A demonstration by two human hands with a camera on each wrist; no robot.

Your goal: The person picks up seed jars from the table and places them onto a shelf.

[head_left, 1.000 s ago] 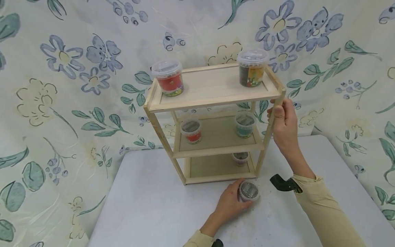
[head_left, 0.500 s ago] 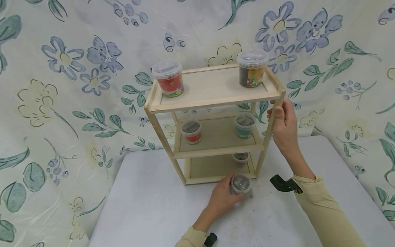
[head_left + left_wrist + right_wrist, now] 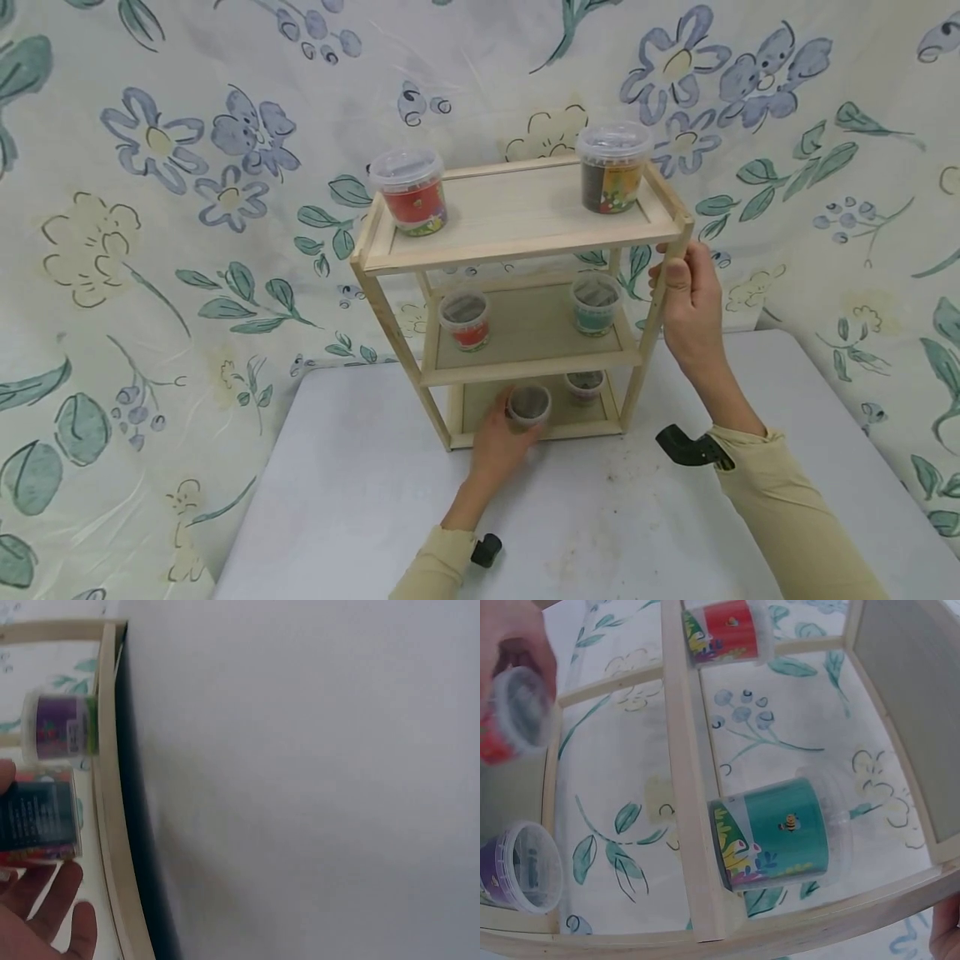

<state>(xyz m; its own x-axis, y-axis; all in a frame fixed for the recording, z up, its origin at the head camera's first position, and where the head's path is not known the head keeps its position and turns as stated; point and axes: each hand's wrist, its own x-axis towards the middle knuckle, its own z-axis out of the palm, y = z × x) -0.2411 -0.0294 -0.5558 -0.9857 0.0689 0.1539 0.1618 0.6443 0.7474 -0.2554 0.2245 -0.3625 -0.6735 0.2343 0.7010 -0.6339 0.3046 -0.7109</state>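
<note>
My left hand [image 3: 497, 446] holds a small lidded plastic tub [image 3: 529, 403] at the front of the bottom shelf. Its label is red with a dark block of print, as the left wrist view shows. In that view the held tub [image 3: 37, 817] is just above the bottom shelf [image 3: 120, 825], beside a purple-labelled tub [image 3: 64, 727]. My right hand [image 3: 692, 296] grips the right front post of the three-tier wooden rack [image 3: 517, 254], thumb in front. Only part of that hand [image 3: 946, 930] shows in the right wrist view, at the lower right edge.
On the middle shelf stand a red tub [image 3: 471, 321] and a teal tub [image 3: 596, 304]. Two larger tubs are on top, one red [image 3: 411, 193], one dark and yellow [image 3: 613, 171]. The rack stands on a white table [image 3: 337, 500] before a floral sheet [image 3: 487, 67].
My left hand has carried the tub from the table in front of the rack leftward and forward to the bottom shelf. The right hand has stayed on the post.
</note>
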